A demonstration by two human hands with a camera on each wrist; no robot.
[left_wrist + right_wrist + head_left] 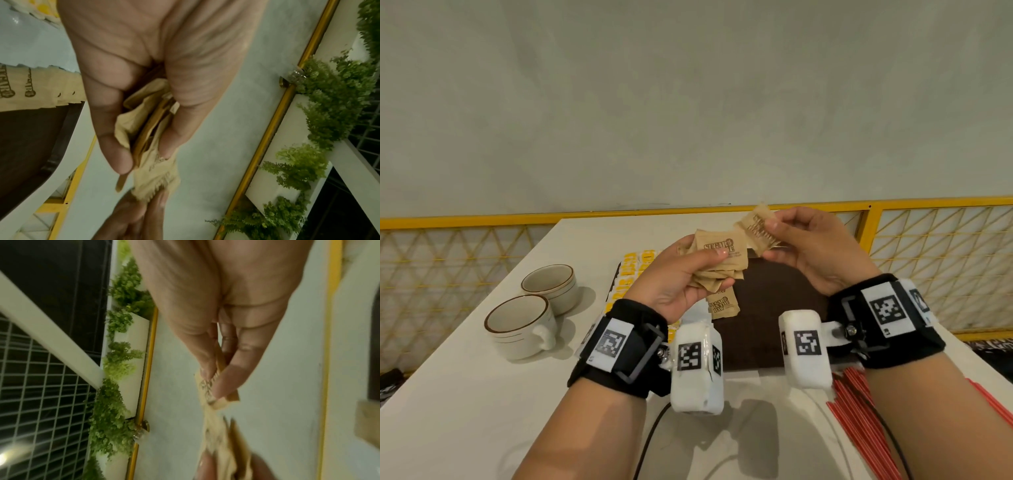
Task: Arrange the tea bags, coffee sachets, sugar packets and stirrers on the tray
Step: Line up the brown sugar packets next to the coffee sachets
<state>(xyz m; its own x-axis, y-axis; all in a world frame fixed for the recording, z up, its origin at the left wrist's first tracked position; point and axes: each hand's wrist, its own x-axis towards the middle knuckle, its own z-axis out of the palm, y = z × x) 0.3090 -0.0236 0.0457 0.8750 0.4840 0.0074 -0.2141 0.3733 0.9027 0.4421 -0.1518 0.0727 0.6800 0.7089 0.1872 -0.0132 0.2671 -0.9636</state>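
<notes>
Above the dark tray (784,291), the sugar-packet step is being worked: a bunch of brown sugar packets (719,260) is being gripped by the left hand (681,277) while one packet (760,229) is being pinched by the right hand (815,253), probably needing flat placement beside the packet (723,305) already being carried by the tray.

**Open tray below the fingers, clutter to either side**

Directly beneath both sets of fingertips lies the bare dark floor of the tray (784,294), with room for a hand to come down. Just below the left hand's (681,277) fingers one brown sugar packet (723,306) lies on the tray's left part. Further left of those fingers, yellow sachets (627,274) crowd the tray's left edge, and beyond them two cups (520,325) stand on the white table (465,404). Back toward the right wrist, red stirrers (859,404) lie across the table. Past the fingertips, the far tabletop is open up to the yellow railing (914,202).
</notes>
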